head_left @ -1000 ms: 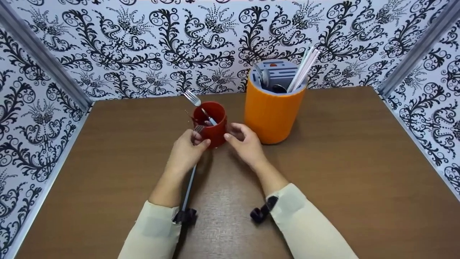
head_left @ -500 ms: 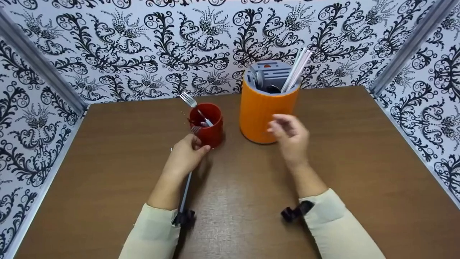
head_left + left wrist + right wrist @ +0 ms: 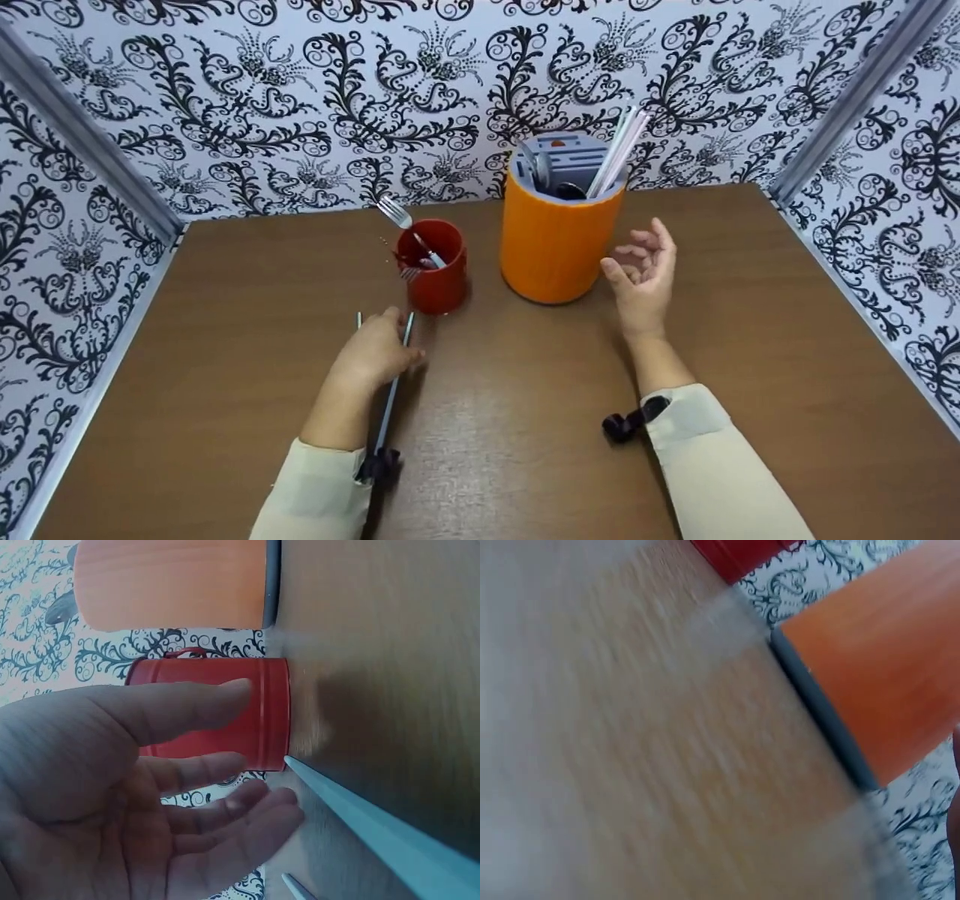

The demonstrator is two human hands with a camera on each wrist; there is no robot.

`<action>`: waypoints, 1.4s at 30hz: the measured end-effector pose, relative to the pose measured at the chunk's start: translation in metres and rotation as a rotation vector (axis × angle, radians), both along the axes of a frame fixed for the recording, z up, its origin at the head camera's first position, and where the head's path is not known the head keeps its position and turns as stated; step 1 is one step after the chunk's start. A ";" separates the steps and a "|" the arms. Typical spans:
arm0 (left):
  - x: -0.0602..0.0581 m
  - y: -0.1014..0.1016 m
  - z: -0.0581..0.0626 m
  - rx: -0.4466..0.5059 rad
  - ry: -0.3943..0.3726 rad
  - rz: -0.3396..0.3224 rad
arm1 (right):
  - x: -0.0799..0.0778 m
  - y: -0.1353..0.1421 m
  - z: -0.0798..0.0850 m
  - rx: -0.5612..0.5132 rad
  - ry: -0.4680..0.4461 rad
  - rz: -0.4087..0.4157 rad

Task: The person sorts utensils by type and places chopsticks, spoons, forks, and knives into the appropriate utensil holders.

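My left hand (image 3: 371, 352) hovers low in front of the red cup (image 3: 442, 289), over a thin pale-blue stick (image 3: 388, 412) on the table. In the left wrist view its loosely bent fingers (image 3: 225, 855) and thumb stand apart with nothing between them. The tip of a second thin stick (image 3: 358, 320) shows beyond the hand, the rest hidden. A fork (image 3: 395, 212) and other cutlery lean in the cup. My right hand (image 3: 645, 289) is raised just right of the orange cutlery holder (image 3: 555, 247), fingers loosely curved and holding nothing; the right wrist view is blurred.
Pink and white sticks (image 3: 621, 150) and a spoon (image 3: 541, 169) stand in the holder's slotted grey top. Patterned wall panels (image 3: 300, 112) enclose the brown table (image 3: 480, 435) at the back and sides. The cup and holder stand near the back edge.
Both hands have left the red cup. My right hand has moved rightward past the orange holder; my left hand has drawn back toward me over the thin stick.
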State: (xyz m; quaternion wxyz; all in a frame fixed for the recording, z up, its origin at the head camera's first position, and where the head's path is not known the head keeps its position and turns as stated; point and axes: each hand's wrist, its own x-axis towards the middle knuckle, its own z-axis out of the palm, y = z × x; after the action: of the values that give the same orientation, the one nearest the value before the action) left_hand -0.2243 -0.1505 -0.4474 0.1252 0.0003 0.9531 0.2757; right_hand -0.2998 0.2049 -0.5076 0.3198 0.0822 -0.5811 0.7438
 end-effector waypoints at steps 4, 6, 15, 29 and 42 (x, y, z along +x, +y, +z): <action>0.003 0.000 -0.001 -0.063 -0.026 -0.053 | -0.007 0.004 -0.008 0.029 -0.059 0.021; 0.004 0.000 -0.002 -0.092 -0.026 -0.070 | -0.010 0.004 -0.010 0.044 -0.094 0.047; 0.004 0.001 -0.002 -0.124 -0.083 -0.121 | -0.018 0.006 -0.015 0.177 -0.240 0.229; 0.002 0.001 -0.009 -0.107 -0.068 -0.146 | -0.021 0.003 -0.014 0.294 -0.324 0.289; 0.002 0.005 -0.010 0.119 -0.166 -0.191 | -0.025 0.002 -0.020 0.237 -0.280 0.313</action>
State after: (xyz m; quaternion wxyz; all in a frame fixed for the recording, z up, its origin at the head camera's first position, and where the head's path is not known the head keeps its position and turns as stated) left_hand -0.2223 -0.1456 -0.4575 0.2289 0.0757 0.9171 0.3175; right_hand -0.3248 0.2068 -0.5273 0.1050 0.1040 -0.6832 0.7151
